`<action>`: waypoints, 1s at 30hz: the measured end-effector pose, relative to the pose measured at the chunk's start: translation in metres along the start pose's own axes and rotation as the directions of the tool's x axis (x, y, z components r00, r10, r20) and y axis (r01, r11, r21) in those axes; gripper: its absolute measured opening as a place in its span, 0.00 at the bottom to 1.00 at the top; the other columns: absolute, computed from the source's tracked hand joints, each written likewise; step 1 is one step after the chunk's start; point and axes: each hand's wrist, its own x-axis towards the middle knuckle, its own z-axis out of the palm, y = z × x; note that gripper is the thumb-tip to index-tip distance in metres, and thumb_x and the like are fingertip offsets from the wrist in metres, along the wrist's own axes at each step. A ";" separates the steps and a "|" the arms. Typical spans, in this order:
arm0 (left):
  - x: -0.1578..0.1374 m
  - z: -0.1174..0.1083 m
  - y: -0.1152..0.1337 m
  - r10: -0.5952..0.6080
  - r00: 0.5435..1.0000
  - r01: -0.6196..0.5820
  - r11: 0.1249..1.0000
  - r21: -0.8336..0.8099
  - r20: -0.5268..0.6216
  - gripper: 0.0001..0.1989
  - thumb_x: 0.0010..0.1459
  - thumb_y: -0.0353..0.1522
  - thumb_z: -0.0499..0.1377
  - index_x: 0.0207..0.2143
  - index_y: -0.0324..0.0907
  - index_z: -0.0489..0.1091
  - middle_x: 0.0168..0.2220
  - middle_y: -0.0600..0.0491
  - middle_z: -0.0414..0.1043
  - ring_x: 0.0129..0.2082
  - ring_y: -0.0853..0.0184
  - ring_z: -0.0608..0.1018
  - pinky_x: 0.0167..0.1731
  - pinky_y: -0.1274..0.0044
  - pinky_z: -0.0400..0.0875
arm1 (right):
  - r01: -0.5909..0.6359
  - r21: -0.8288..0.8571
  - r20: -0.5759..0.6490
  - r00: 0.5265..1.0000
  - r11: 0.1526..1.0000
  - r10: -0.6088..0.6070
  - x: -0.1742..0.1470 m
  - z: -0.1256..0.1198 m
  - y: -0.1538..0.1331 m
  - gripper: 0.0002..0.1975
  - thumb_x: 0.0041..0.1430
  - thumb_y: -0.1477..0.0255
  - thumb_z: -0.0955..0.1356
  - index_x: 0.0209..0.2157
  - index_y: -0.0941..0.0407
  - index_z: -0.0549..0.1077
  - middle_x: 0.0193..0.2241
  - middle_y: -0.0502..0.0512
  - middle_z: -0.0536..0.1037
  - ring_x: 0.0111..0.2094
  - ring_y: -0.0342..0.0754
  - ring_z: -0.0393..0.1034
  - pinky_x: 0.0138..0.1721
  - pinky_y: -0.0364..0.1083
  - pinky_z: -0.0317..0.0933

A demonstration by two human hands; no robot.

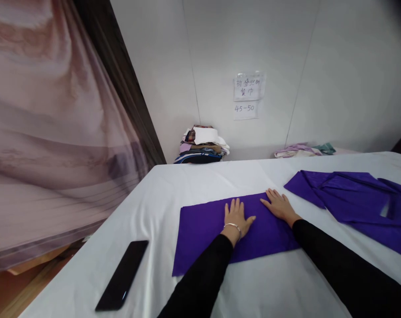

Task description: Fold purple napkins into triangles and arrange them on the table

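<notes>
A purple cloth napkin (200,234) lies flat on the white-covered table, folded into a long rectangle. My left hand (236,218) rests flat on its middle, fingers spread and a bracelet at the wrist. Near the napkin's far right corner lies my right hand (280,206), its fingers stretched out over the cloth. Both hands press from above and grasp nothing. My right forearm hides part of the napkin's right edge. More purple cloth (356,194) lies loosely crumpled to the right, apart from the folded piece.
A black phone (123,276) lies at the table's left front. Behind the far edge of the white tablecloth (253,172) sit a stack of folded clothes (203,143) and some loose fabric (299,150). Handwritten paper signs (248,95) hang on the wall; a pink curtain (54,123) hangs left.
</notes>
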 end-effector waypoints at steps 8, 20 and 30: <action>-0.005 -0.005 -0.077 -0.198 0.980 0.198 0.980 0.037 -0.012 0.40 0.55 0.54 0.32 0.62 0.38 0.46 0.64 0.50 0.41 0.63 0.60 0.44 0.60 0.61 0.38 | 0.009 -0.015 -0.011 1.000 1.000 -0.009 0.002 0.005 0.003 0.36 0.59 0.52 0.49 0.61 0.61 0.50 0.63 0.57 0.49 0.63 0.53 0.38 0.58 0.58 0.38; -0.064 -0.032 -0.173 -0.541 0.837 0.547 0.830 0.109 -0.082 0.36 0.58 0.50 0.34 0.61 0.39 0.46 0.64 0.50 0.41 0.63 0.59 0.44 0.60 0.59 0.39 | -0.045 0.013 0.071 0.997 0.999 0.044 0.000 -0.011 -0.008 0.35 0.59 0.54 0.50 0.61 0.62 0.50 0.63 0.61 0.47 0.63 0.56 0.37 0.58 0.61 0.36; -0.060 -0.035 -0.174 -0.547 0.834 0.552 0.825 0.123 -0.074 0.36 0.57 0.49 0.35 0.62 0.38 0.45 0.64 0.51 0.40 0.63 0.60 0.43 0.59 0.59 0.39 | 0.544 0.350 0.026 0.808 0.762 -0.589 -0.122 -0.019 -0.181 0.38 0.58 0.48 0.50 0.62 0.58 0.46 0.63 0.59 0.45 0.63 0.54 0.33 0.59 0.58 0.26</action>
